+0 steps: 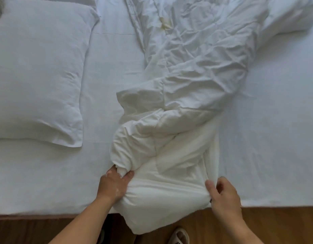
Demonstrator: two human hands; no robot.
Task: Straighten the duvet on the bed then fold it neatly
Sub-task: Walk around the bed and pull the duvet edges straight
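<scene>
1. The bed (275, 120) fills nearly the whole view, covered in a white sheet, with its near edge running along the wooden floor (275, 224).
2. The duvet (196, 71) lies crumpled in a diagonal heap from the far right of the bed down to the near edge, where a bunched end hangs over the side.
3. A pillow (37, 73) lies flat at the left, apart from the duvet.
4. The left hand (113, 185) is clenched on a fold at the duvet's left side.
5. The right hand (222, 192) pinches the duvet's right edge between thumb and fingers.
6. A slipper (179, 235) is on the floor below.
</scene>
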